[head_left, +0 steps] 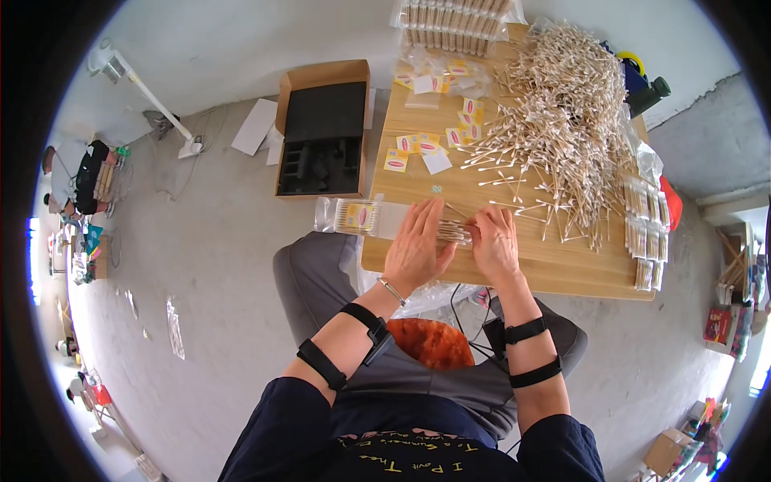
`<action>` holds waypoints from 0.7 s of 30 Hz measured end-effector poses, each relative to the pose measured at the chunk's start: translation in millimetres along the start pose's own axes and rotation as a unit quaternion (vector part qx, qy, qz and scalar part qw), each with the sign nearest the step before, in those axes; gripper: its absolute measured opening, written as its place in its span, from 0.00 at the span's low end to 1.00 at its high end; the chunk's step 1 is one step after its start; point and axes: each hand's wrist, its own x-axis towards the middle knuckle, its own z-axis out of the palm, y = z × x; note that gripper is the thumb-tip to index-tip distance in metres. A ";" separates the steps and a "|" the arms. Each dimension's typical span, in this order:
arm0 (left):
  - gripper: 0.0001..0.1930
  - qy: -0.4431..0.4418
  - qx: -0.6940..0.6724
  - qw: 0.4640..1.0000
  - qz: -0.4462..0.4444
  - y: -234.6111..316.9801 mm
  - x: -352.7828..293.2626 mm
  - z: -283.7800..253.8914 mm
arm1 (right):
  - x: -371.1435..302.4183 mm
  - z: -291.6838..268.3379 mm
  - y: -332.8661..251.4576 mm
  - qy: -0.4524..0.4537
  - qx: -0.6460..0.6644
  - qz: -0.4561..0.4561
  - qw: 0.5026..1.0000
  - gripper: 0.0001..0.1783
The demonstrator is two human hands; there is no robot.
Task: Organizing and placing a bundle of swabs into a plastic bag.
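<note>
A small bundle of cotton swabs [454, 232] lies between my hands near the front edge of the table. My left hand [416, 245] rests over its left end, with the thumb along the near side and fingers reaching forward. At the other end, my right hand [493, 243] has its fingers curled against the swabs. Left of my left hand is a clear bag of cotton swabs [350, 215] with a yellow-and-white label card, overhanging the table's left edge. A pale flat strip [391, 220] runs from it under my left hand; what it is, I cannot tell.
A big heap of loose cotton swabs [566, 120] covers the right of the wooden table [482, 273]. Label cards [418, 143] lie scattered at its left. Packed swabs [454, 24] stand at the back, more packs [646, 229] at the right edge. A cardboard box [365, 153] sits beside the table.
</note>
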 end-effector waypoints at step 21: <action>0.34 0.006 0.011 1.000 0.016 -2.3 0.1 1.3 | 4.9 21.2 -20.1 0.024 0.046 0.010 0.999 0.09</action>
